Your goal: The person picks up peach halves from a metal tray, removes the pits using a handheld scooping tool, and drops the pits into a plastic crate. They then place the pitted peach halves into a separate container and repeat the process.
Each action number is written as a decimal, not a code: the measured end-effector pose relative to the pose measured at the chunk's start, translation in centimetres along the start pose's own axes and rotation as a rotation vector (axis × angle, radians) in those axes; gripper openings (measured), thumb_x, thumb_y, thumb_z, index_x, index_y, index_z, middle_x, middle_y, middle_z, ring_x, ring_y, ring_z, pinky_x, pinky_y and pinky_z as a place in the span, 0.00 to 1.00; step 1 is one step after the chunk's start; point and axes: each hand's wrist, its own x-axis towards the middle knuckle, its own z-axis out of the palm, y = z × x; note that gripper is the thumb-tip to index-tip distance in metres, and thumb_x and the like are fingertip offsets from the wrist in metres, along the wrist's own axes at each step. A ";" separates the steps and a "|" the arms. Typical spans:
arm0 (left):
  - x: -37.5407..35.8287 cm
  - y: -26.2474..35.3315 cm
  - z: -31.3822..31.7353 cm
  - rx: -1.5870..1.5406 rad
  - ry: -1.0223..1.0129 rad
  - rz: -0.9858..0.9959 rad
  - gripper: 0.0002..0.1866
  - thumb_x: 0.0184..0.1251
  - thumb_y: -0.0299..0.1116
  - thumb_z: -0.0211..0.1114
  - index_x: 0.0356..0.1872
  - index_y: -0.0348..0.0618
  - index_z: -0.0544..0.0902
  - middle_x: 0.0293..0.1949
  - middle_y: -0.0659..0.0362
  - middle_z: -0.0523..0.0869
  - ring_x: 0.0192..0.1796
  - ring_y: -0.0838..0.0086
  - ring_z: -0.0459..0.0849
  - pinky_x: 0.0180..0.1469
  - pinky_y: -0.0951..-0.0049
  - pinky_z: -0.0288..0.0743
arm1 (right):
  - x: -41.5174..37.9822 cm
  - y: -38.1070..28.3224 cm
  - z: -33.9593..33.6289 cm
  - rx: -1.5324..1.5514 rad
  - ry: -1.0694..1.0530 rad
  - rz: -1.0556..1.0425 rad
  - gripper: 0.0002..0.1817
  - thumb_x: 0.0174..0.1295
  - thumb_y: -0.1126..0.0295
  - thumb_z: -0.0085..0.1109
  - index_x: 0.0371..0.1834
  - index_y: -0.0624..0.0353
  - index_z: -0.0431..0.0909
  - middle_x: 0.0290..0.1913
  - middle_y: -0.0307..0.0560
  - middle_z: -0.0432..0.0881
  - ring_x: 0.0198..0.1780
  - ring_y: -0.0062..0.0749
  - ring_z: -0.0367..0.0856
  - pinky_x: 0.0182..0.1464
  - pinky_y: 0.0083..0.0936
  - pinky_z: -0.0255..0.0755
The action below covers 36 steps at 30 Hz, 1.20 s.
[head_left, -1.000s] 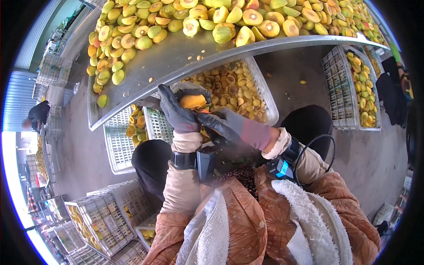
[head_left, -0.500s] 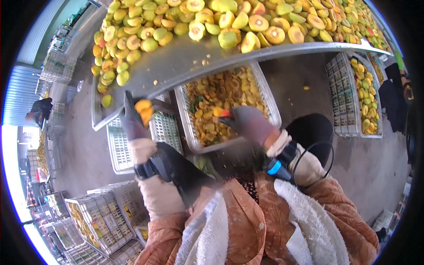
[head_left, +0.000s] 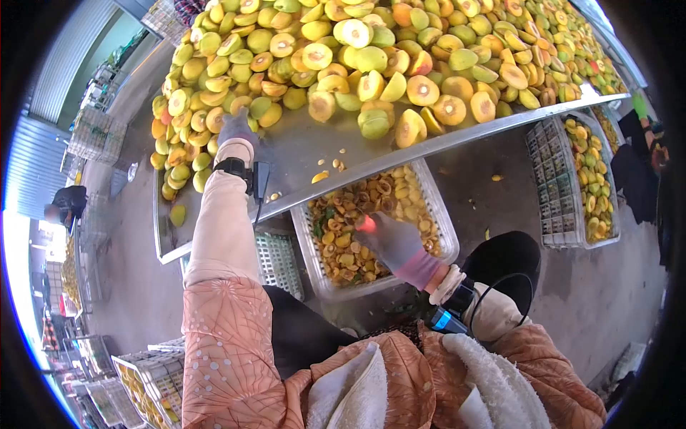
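Note:
My left hand (head_left: 237, 127), in a grey glove, reaches over the metal table with its fingers stretched onto the near-left part of a heap of halved yellow-green stone fruit (head_left: 318, 57). The fingertips are right at the fruit halves and partly blend in with them. My right hand (head_left: 400, 247), gloved in grey and pink, is closed around a small red-orange thing (head_left: 366, 224), whose kind I cannot tell. That hand hangs over a white plastic crate (head_left: 450, 247) below the table edge. Brownish-yellow fruit scraps (head_left: 343, 250) fill the crate.
The metal table (head_left: 293, 154) has a raised front edge and a few loose stones on it. Under it stands another white crate (head_left: 279, 261). A crate of whole-looking fruit (head_left: 589, 179) is at the right. More crates (head_left: 153, 382) are stacked lower left. A person (head_left: 68, 204) is far left.
My left hand has moved from above the left crate, where it held an orange fruit piece, up to the heap. My right hand has dropped lower over the scrap crate.

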 end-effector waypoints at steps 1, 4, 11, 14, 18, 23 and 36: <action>0.1 0.3 -0.1 0.013 -0.020 -0.023 0.27 0.50 0.38 0.67 0.55 0.49 0.74 0.46 0.43 0.80 0.52 0.52 0.78 0.54 0.62 0.72 | 0.1 0.4 0.2 -0.059 -0.062 0.042 0.19 0.62 0.51 0.50 0.40 0.58 0.74 0.23 0.53 0.80 0.26 0.49 0.80 0.29 0.40 0.72; -0.3 0.0 -1.2 -0.019 -0.144 -0.007 0.26 0.49 0.39 0.69 0.51 0.43 0.76 0.46 0.43 0.80 0.51 0.52 0.79 0.51 0.60 0.73 | -1.1 2.5 1.5 -0.165 -0.271 0.030 0.18 0.62 0.53 0.49 0.34 0.59 0.74 0.26 0.54 0.80 0.26 0.49 0.80 0.28 0.40 0.71; -11.1 -0.6 -5.9 -1.503 -0.462 0.339 0.17 0.68 0.40 0.51 0.50 0.39 0.75 0.45 0.49 0.82 0.46 0.64 0.82 0.38 0.75 0.74 | -0.9 -0.8 -1.3 0.980 -0.466 0.496 0.23 0.63 0.47 0.49 0.37 0.58 0.78 0.21 0.40 0.76 0.20 0.26 0.73 0.20 0.24 0.64; -17.4 4.6 -5.3 -1.883 -0.285 -0.032 0.26 0.70 0.51 0.44 0.54 0.39 0.72 0.43 0.50 0.82 0.38 0.65 0.81 0.31 0.77 0.71 | -2.0 -3.9 -3.7 1.054 -0.401 0.400 0.22 0.64 0.48 0.51 0.35 0.59 0.77 0.21 0.34 0.73 0.21 0.18 0.69 0.22 0.18 0.61; -22.3 8.2 -4.8 -2.261 -0.512 -0.224 0.20 0.71 0.44 0.48 0.52 0.38 0.70 0.40 0.55 0.81 0.36 0.72 0.79 0.27 0.80 0.75 | -3.3 -5.0 -3.4 0.928 -0.202 0.169 0.19 0.64 0.53 0.54 0.35 0.62 0.77 0.22 0.35 0.74 0.24 0.16 0.69 0.26 0.19 0.62; -26.3 12.4 -6.4 -2.083 -0.271 -0.312 0.21 0.69 0.31 0.50 0.61 0.38 0.61 0.50 0.53 0.75 0.49 0.70 0.77 0.48 0.73 0.75 | -4.0 -4.0 -1.8 0.515 0.110 -0.136 0.18 0.65 0.59 0.53 0.41 0.68 0.75 0.26 0.49 0.79 0.29 0.25 0.73 0.33 0.28 0.67; -26.5 16.2 -7.6 -2.204 0.084 -0.569 0.21 0.73 0.47 0.46 0.47 0.37 0.74 0.40 0.56 0.81 0.41 0.71 0.80 0.46 0.74 0.74 | -4.1 -4.6 -0.4 0.880 -0.013 -0.018 0.23 0.65 0.54 0.49 0.45 0.66 0.76 0.35 0.56 0.82 0.39 0.39 0.82 0.43 0.31 0.71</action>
